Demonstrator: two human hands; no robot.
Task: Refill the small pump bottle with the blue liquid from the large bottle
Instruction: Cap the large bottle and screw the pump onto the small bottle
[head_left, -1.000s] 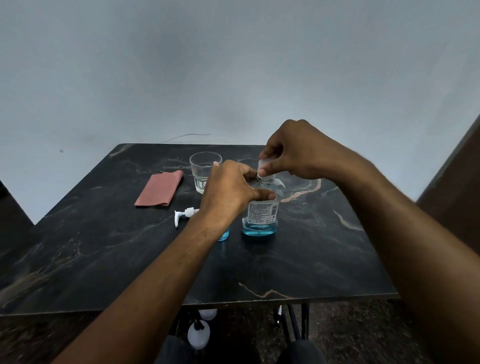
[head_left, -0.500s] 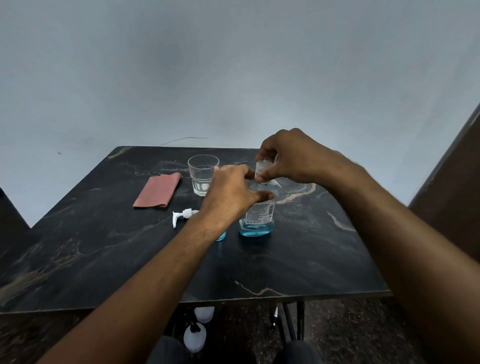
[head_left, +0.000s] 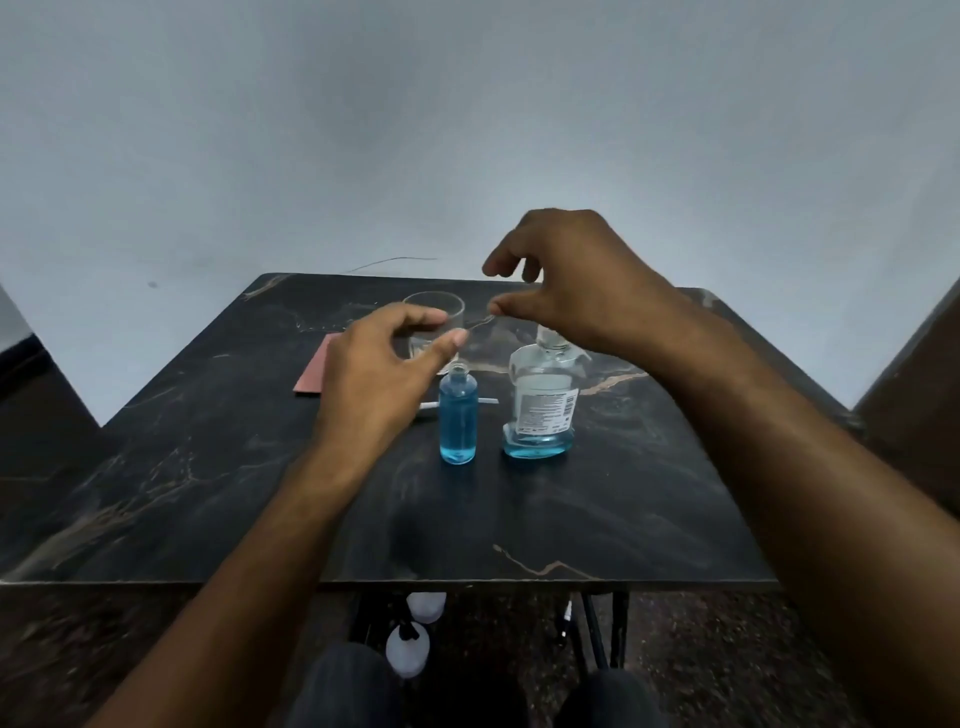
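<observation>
The small bottle (head_left: 458, 415) stands upright on the black table (head_left: 571, 509), mouth uncovered, nearly full of blue liquid. Its white pump head (head_left: 428, 406) lies on the table behind it, mostly hidden by my left hand. To the right stands the large clear bottle (head_left: 543, 405) with a thin layer of blue liquid at its bottom; my right wrist partly hides its top. My left hand (head_left: 384, 374) hovers left of the small bottle, fingers loosely curled, holding nothing. My right hand (head_left: 566, 280) hangs above the large bottle, thumb and fingers apart, empty.
A clear drinking glass (head_left: 434, 312) stands at the back of the table, behind my left hand. A reddish cloth (head_left: 311, 371) lies to the left. White bottles (head_left: 410, 649) sit on the floor under the table, by my knees.
Both hands have let go of the large bottle and lifted off it. My left hand moved left and my right hand rose, which uncovers the small bottle.
</observation>
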